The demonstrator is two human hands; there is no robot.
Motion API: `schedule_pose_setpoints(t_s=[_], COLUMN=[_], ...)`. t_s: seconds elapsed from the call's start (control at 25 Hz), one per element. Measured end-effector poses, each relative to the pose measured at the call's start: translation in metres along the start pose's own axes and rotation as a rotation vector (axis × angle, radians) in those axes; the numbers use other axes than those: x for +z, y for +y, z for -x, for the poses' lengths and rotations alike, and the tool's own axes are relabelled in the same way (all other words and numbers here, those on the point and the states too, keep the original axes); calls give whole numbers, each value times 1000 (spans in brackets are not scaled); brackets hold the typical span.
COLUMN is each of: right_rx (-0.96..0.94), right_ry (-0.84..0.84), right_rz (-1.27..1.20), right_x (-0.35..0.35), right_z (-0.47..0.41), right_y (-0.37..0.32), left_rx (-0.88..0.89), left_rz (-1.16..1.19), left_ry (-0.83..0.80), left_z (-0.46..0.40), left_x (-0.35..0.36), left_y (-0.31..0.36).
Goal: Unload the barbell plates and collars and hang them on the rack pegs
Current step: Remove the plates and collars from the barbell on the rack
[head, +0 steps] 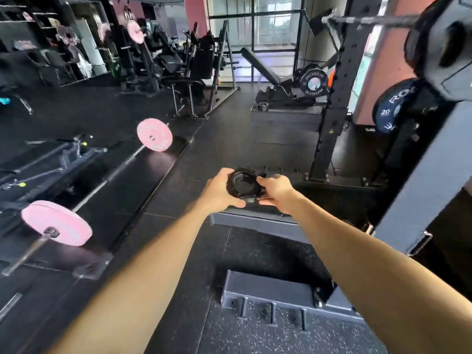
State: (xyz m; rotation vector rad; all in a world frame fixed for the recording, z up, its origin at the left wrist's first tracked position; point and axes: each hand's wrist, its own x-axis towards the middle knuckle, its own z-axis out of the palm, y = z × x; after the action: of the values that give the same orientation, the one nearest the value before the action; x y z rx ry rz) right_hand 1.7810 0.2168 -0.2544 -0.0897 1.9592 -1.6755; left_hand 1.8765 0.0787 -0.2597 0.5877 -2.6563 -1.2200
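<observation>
A black ring-shaped plastic barbell collar (242,185) is being held out in front at arm's length, above the dark rubber floor (229,139). The left hand (219,191) is gripping its left side, fingers curled round the rim; the right hand (274,191) is pinching its right edge. Left of the collar, a steel barbell (102,183) carrying round pink bumper plates (56,222) is lying on the floor. Right of the collar, the black steel rack upright (332,106) is standing.

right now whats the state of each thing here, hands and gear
left hand: grips the black collar
right hand: pinches the collar's other side
black collar: off the bar, held in the air by both hands
barbell on the floor: a pink plate still on each end
blue plate: hangs on the rack
</observation>
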Motion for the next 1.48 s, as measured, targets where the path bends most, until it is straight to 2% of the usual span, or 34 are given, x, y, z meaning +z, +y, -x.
schedule_pose_setpoints(t_s=[0.32,0.56,0.72,0.92,1.0,1.12,1.28,1.48], right_rx=[193,328,339,354,314,95,-145,-311], right_ry=[53,43,71,72,83,146,124,39], right_rz=[174,156,218,252,367,655,788,919], right_x=[-1,2,0,-3,-6,-13,-26,-36], right_z=[-161,-210,-240,-242,-239,-228,-199,-127], right_y=[77,122,149,150,148,144,128,96], left_rx=[-134,-209,-222,-233,-243,-246,-197,-124], left_rz=[-57,-82,-109,-120,-119,-110,-155,-136], left_ry=[-160,-243,-275,-263,-275,-241,-191,-103], left_z=[-120,-159,-178,-183,-182,-170,-144,-78], left_x=[80,128,150,161,158,150,132,101], left_y=[-84,-132,-150,-156,-149,-133,-111,-71])
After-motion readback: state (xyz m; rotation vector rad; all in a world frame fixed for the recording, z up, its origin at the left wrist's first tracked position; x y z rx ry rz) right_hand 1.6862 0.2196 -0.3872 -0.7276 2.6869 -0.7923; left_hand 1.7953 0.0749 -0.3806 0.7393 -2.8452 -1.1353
